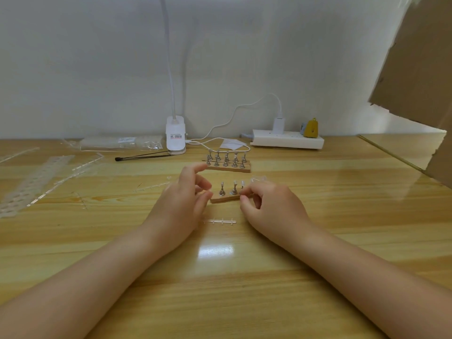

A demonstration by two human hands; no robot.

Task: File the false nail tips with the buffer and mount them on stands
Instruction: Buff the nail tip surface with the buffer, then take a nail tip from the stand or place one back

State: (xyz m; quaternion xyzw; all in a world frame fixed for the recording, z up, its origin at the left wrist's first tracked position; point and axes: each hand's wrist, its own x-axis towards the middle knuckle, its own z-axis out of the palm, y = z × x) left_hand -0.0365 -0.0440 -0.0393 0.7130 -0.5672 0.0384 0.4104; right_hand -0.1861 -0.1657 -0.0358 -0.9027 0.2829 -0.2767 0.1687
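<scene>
Your left hand (184,199) is hovering with loosely curled, empty fingers beside the near wooden stand strip (225,198) on the worktop (318,216); your right hand (269,204) is pinching a stand there.

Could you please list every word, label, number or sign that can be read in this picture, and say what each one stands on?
No text can be read here.
Sticker on the white lamp clamp: red and dark print, too small and blurred to read.
White label on the clear plastic bag: dark lines of print, too blurred to read.
The power strip and the yellow tag show no legible marking.
</scene>
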